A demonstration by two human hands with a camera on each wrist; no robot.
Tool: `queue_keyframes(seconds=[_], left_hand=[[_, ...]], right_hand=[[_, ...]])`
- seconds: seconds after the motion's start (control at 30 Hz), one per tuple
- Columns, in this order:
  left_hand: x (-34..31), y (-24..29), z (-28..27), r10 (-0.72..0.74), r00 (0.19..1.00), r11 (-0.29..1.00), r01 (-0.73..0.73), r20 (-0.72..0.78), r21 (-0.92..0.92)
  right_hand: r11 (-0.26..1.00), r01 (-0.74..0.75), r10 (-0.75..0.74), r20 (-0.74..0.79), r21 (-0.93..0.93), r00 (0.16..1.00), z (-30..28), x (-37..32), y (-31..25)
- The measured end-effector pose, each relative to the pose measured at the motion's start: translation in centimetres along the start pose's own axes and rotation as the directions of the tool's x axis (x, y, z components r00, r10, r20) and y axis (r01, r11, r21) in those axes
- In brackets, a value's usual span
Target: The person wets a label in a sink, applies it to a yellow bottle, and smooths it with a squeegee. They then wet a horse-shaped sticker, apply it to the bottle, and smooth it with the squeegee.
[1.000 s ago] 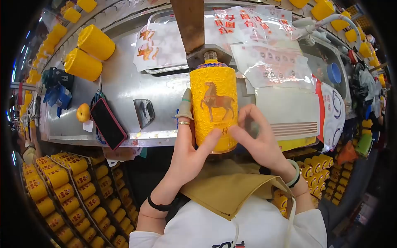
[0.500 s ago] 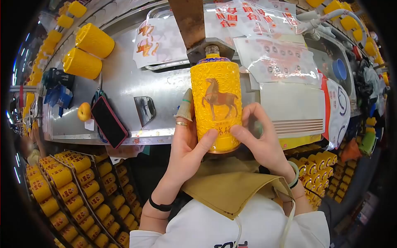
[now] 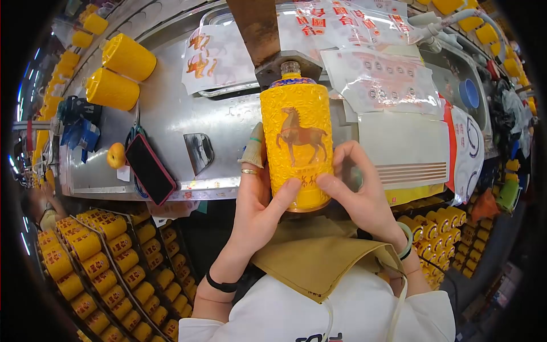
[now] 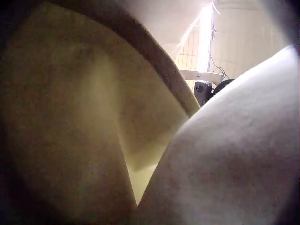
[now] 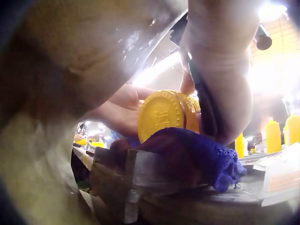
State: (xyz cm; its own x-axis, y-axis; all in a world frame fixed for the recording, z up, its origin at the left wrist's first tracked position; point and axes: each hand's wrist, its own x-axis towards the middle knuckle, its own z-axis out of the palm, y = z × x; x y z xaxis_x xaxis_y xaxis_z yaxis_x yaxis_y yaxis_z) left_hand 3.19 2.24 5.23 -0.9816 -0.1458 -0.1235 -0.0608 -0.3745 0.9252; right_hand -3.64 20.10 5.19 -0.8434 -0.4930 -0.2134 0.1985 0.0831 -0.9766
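Observation:
A yellow embossed bottle with a brown horse picture lies with its neck away from me, near a dark metal bracket. My left hand holds its left side, the thumb on the front close to small dark characters near the base. One left finger wears a pale finger cover. On the other side my right hand grips the bottle, thumb at the characters and index finger bent along the right edge. In the right wrist view the round bottle base shows above a blue cloth.
Two yellow bottles, a phone and an orange-yellow fruit lie left on the metal bench. Printed transfer sheets are at the right, and a wooden post rises ahead. Racks of yellow bottles stand below.
The thumbs have drawn slightly apart, and more of the dark characters shows between them. Both hands stay on the bottle, and the view has shifted slightly.

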Motion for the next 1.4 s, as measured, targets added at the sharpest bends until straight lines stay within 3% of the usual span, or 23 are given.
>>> queue_keyframes(seconds=[0.9, 1.0, 1.07, 1.13, 1.2, 1.27, 1.33, 1.4], left_hand=[[-0.2, 0.1, 0.0, -0.024, 1.0, 1.0, 0.024, -0.012, 0.015], [-0.1, -0.2, 0.2, 0.02, 1.0, 0.997, -0.019, -0.006, 0.074], [-0.1, -0.3, 0.6, 0.068, 0.998, 0.989, -0.069, 0.008, 0.132], [0.1, -0.4, 0.9, 0.043, 0.998, 0.993, -0.038, -0.037, 0.113], [0.1, -0.3, 1.0, 0.043, 0.998, 0.993, -0.038, -0.042, 0.115], [0.0, -0.4, 1.2, 0.045, 0.998, 0.992, -0.039, -0.046, 0.117], [0.1, -0.4, 1.3, 0.037, 0.997, 0.996, -0.032, -0.063, 0.082], [0.1, -0.3, 1.3, 0.044, 0.998, 0.991, -0.037, -0.049, 0.127]], right_hand=[[1.0, -0.001, 0.001, -0.001, -0.014, 1.0, -0.1, -0.2, -0.6], [0.98, -0.167, 0.166, 0.021, 0.108, 0.986, -1.5, -0.3, -3.3], [0.999, 0.003, -0.002, -0.016, 0.052, 1.0, -2.4, 0.0, -3.1], [0.997, 0.036, -0.03, -0.089, 0.072, 0.996, -2.2, 0.3, -3.9], [0.905, 0.368, -0.382, -0.03, -0.213, 0.924, -2.9, 1.3, -4.3], [0.862, 0.402, -0.427, -0.015, -0.309, 0.904, -2.4, 1.6, -6.4], [0.61, 0.558, -0.516, 0.253, -0.562, 0.819, -1.6, 2.0, -7.9], [0.567, 0.571, -0.489, 0.316, -0.594, 0.813, -0.5, 2.5, -7.9]])
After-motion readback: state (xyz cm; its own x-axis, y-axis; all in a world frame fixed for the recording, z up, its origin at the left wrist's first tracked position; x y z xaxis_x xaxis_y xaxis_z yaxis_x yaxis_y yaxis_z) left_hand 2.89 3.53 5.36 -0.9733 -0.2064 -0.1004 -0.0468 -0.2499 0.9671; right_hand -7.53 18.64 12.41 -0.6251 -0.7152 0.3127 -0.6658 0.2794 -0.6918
